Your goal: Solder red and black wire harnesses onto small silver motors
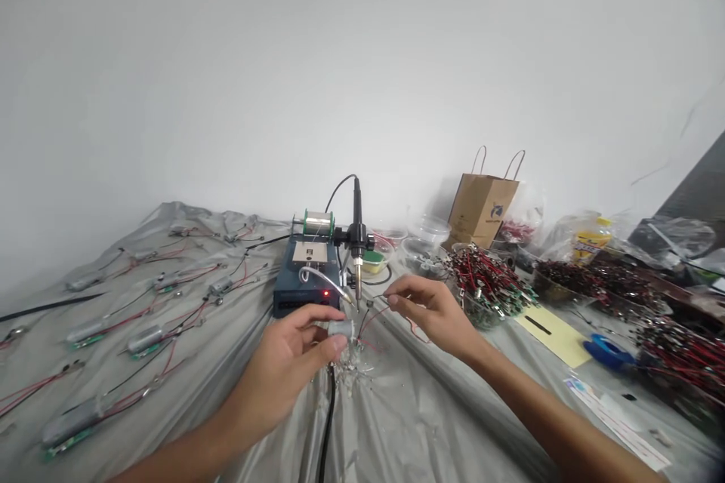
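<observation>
My left hand (283,366) holds a small grey cylinder (340,328) between thumb and fingers, with thin wires trailing from it. My right hand (424,309) is pinched on a thin wire (377,303) close to the tip of a soldering iron (357,241), which stands upright in its holder. Behind that iron sits a blue soldering station (300,290) with a red light. A spool of solder (317,224) is mounted on top. Below my left hand lies a small heap of shiny scraps (351,370).
Grey plastic sheeting (396,423) covers the table. Several wired cylinders with green boards (107,328) lie to the left. On the right stand a bowl of red-wired parts (487,294), a brown paper bag (481,207), a yellow card (552,336) and a blue tape roll (609,353).
</observation>
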A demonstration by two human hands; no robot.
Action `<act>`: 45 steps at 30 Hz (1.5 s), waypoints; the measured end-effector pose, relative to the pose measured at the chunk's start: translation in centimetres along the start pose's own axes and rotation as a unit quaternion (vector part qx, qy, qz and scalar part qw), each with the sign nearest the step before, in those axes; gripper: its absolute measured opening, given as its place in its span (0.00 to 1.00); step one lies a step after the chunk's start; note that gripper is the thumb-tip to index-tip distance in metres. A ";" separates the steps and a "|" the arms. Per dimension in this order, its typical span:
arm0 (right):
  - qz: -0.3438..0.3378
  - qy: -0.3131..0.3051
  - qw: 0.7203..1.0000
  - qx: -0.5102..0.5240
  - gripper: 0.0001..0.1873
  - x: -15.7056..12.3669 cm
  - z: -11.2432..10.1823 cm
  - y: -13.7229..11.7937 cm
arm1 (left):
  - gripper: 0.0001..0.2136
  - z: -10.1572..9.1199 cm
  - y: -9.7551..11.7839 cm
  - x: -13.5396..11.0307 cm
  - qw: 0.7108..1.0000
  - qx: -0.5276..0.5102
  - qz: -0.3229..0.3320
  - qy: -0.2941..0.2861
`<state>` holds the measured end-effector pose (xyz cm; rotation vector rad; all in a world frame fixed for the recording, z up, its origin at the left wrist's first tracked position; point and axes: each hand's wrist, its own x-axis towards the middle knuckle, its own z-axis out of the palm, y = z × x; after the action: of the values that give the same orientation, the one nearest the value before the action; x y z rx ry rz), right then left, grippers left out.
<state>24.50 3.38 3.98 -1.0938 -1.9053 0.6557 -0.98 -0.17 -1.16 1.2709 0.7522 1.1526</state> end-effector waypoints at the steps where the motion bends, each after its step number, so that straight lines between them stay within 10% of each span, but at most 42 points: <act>1: 0.009 -0.008 1.000 0.019 0.09 0.4 0.3 0.1 | 0.15 0.1 0.0 0.0 1.000 0.000 0.001 0.005; 10: 0.035 -0.007 0.996 0.086 0.12 -0.1 2.1 -0.4 | 0.13 1.0 -0.2 0.3 0.998 -0.031 0.018 0.061; 21: -0.093 0.030 0.995 -0.013 0.04 -1.7 2.7 -1.9 | 0.10 1.3 -0.1 0.4 0.995 -0.040 0.034 0.081; 45: -0.040 0.080 0.996 0.015 0.07 -2.6 4.7 -2.6 | 0.10 1.5 0.5 0.3 0.996 -0.018 0.027 0.084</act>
<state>20.14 -0.35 2.44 -1.0146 -1.7862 0.5332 0.39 -0.42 -0.36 1.1801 0.8211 1.3232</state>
